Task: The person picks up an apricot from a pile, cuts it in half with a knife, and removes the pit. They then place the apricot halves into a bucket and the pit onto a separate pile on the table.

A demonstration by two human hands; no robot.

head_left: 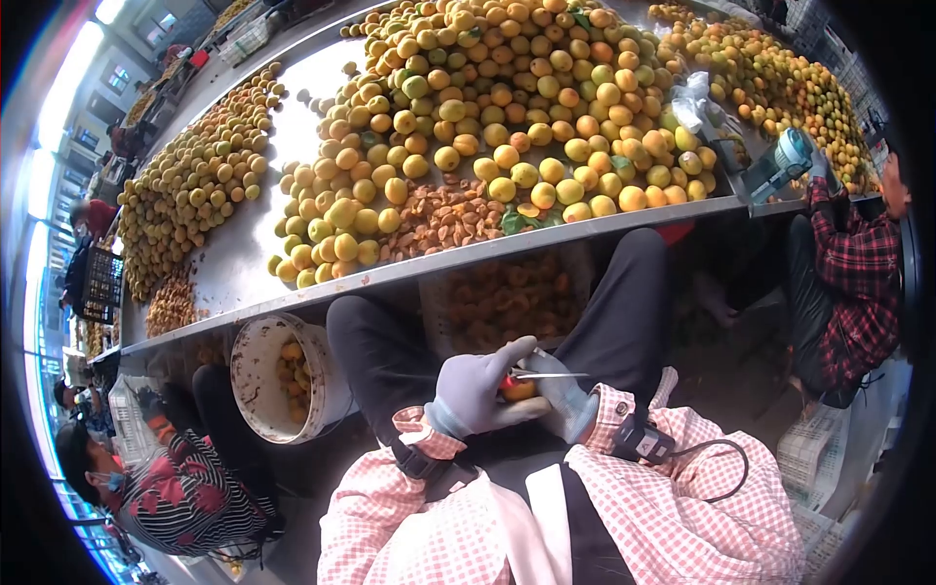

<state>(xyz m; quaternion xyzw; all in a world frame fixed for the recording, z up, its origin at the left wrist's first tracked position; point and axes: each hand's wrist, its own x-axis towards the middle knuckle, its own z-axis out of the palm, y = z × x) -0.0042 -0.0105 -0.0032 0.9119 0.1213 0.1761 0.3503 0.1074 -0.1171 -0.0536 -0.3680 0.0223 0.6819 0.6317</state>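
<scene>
My left hand (476,392), in a pale grey glove, is closed around the red handle of a small knife. The knife's blade (554,375) points right, across my right hand (565,398). That hand wears a similar glove, with its fingers curled at an orange fruit (519,391) between both hands. The gloves cover part of the fruit. Both hands meet above my lap. Beyond my knees, a metal-edged table (429,265) bears a large heap of yellow-orange fruit (487,107) and a smaller pile of brown pits (444,216).
A white bucket (255,375) with fruit stands left of my knee. Under the table is a crate of orange pieces (512,302). One person (195,478) sits at the left, another in a plaid shirt (863,283) at the right. A light-blue-lidded container (792,151) stands at the table's right.
</scene>
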